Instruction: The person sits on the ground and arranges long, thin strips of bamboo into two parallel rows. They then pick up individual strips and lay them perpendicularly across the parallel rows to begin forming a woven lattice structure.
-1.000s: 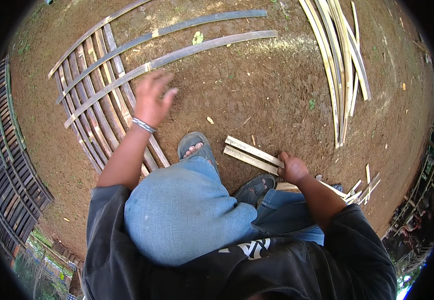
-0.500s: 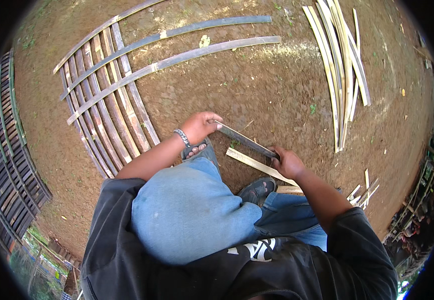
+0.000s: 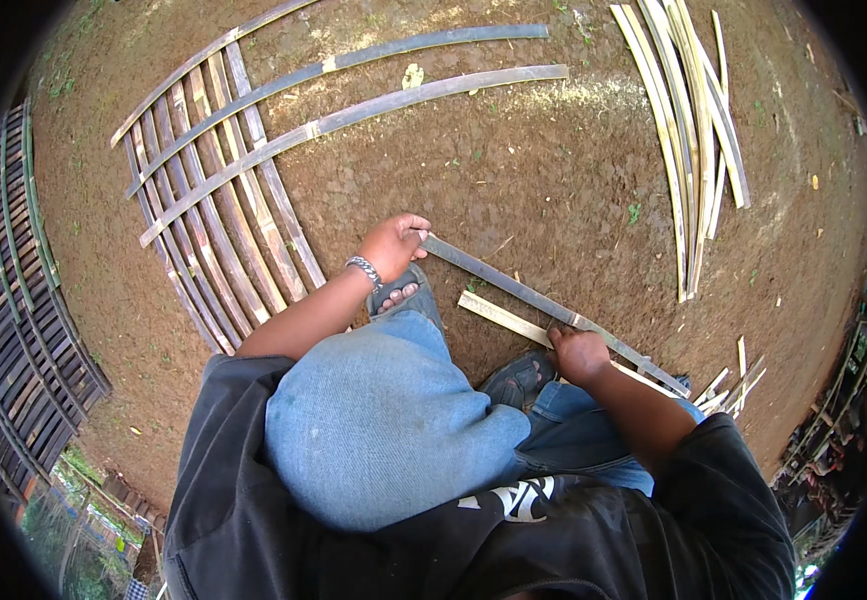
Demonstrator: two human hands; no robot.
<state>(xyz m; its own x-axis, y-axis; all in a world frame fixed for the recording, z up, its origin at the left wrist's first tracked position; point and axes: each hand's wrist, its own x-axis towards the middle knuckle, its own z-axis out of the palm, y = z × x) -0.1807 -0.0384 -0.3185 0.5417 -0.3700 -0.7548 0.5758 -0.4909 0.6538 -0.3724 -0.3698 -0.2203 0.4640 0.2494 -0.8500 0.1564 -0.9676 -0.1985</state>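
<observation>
A long dark bamboo strip (image 3: 499, 283) slants down to the right in front of my knees. My left hand (image 3: 394, 247), with a chain bracelet at the wrist, pinches its upper left end. My right hand (image 3: 581, 356) is closed at the strip's near edge, by a pale node; its fingertips are partly hidden. The strip runs on past that hand to the lower right. Under it a pale split bamboo piece (image 3: 499, 316) lies by my sandalled foot, partly covered by my right hand and forearm.
A lattice of bamboo strips (image 3: 244, 175) lies on the dirt at the far left, two long crosspieces reaching right. Several pale strips (image 3: 689, 140) are bundled at the far right. Short offcuts (image 3: 739, 385) lie right of my forearm. A dark slatted panel (image 3: 29, 300) stands at the left rim.
The dark strip has turned, so its broad face and full length past my right hand now show. My right hand has shifted slightly down and right; the left still pinches the end.
</observation>
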